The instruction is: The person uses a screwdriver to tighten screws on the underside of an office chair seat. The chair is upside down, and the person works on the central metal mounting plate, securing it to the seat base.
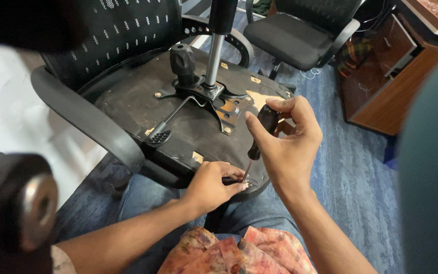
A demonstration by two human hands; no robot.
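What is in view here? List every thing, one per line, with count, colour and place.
Overturned office chair: one, black, lying across the person's lap, underside up.
Gas lift cylinder: one, silver with black top, rising from the seat plate.
Seat mechanism plate: one, black, centre of the underside.
Knob: one, black, left of the cylinder.
Lever: one, black, pointing to the seat's left edge.
Second office chair: one, black, upright behind.
Wooden desk: one, brown, upper right.
Carpet: blue-grey, the floor.
Screwdriver: one, black handle, tip at the seat's near edge.
Left hand: fingers at the screwdriver's tip.
Right hand: grips the screwdriver.
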